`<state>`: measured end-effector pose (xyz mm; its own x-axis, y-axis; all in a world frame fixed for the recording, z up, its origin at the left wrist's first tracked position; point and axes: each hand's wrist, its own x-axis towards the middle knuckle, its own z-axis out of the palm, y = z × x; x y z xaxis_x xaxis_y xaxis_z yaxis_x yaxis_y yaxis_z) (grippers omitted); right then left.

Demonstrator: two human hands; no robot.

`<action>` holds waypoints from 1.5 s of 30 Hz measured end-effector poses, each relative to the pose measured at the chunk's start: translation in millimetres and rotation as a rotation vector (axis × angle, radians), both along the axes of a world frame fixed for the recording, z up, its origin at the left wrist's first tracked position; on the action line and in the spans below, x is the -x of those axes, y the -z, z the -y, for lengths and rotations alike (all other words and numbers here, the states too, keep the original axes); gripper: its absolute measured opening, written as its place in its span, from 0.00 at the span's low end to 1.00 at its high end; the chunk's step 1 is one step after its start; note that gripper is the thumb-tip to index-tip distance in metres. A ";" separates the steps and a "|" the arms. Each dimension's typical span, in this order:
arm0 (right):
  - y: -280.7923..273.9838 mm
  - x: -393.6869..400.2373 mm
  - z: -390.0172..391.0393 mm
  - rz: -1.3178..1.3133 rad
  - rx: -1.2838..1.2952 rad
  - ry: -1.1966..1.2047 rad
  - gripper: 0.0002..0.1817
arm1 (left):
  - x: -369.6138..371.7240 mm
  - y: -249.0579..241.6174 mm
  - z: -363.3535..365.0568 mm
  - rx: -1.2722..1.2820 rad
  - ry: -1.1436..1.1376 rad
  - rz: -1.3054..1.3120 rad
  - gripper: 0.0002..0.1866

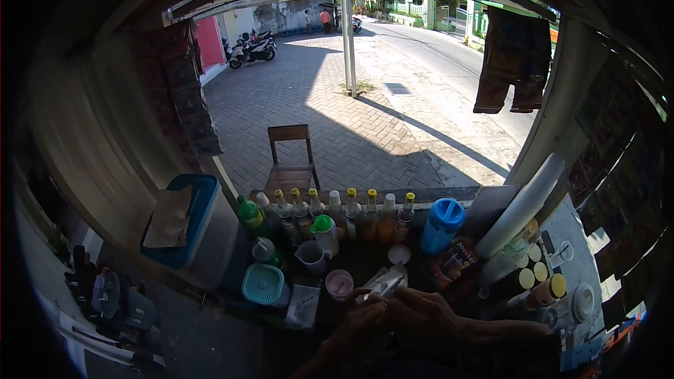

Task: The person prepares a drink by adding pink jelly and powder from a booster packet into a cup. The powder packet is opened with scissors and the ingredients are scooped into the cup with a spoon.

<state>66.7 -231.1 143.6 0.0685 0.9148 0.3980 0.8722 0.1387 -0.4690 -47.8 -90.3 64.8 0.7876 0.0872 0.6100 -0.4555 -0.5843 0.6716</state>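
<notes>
Row of capped bottles point(330, 214) standing along the counter point(365, 256) edge, blue pitcher point(442, 224) sitting at its right end. Teal basket point(263, 284) and pink-lidded cup point(340, 283) sitting nearer. Wooden chair point(291, 161) standing outside on brick paving; scooter point(251, 49) parking beyond.

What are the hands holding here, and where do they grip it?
Both the left hand and right hand hold a small shiny packet by its lower end.

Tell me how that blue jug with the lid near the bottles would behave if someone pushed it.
The blue jug stands upright and looks taller than wide, so a push near its top would probably tip it. It looks like plastic, so it is probably light unless full. The row of bottles close beside it might get knocked.
</notes>
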 end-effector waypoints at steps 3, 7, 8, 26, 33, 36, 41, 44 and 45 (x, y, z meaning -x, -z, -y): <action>-3.3 -2.6 2.1 -0.094 -0.082 -0.141 0.16 | 6.6 -13.4 -5.9 0.124 0.165 -0.130 0.07; -4.7 1.0 9.3 -0.144 -0.188 -0.238 0.19 | 12.9 -20.8 -15.1 0.277 0.408 -0.277 0.08; -2.9 0.1 10.4 -0.145 -0.188 -0.243 0.19 | 14.9 -22.0 -17.0 0.320 0.498 -0.314 0.09; -2.7 -22.6 19.1 0.249 -0.304 -0.665 0.10 | 20.0 -0.5 9.8 0.436 0.883 -0.436 0.18; -7.0 -22.2 20.4 0.221 -0.176 -0.456 0.16 | 16.4 -1.6 5.7 0.564 0.440 -0.220 0.11; 0.6 -17.1 21.1 0.017 -0.063 -0.180 0.24 | 15.0 -9.4 6.2 0.449 0.189 -0.186 0.04; 9.2 -5.0 18.5 -0.148 -0.146 0.085 0.23 | 3.8 -5.2 6.7 0.297 -0.008 -0.103 0.05; 5.1 -2.5 11.7 -0.251 -0.087 0.138 0.25 | 0.1 -3.3 3.8 0.190 -0.081 -0.063 0.05; 4.3 -3.1 8.3 -0.256 -0.087 0.143 0.25 | -1.3 -3.8 5.9 0.156 -0.103 -0.045 0.06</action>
